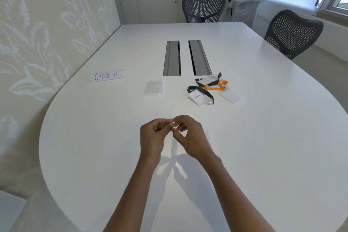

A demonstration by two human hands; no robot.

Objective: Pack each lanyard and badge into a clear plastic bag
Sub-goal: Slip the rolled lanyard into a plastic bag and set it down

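Left hand (pixel 152 135), right hand (pixel 190 137) pinch clear bag (pixel 172 121) above white table (pixel 263 137); mesh chairs (pixel 203 8) beyond.

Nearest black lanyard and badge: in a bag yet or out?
Out. The black lanyard and badge lie bare on the table, apart from the bag stack.

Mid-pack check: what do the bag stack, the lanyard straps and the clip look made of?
Bag stack: thin clear plastic film, glossy, wrinkled, table showing through. Held bag: same film, barely visible. Orange strap and black strap: flat woven fabric by the look, matte, folding limply. Clip: metal, probably; silvery shine.
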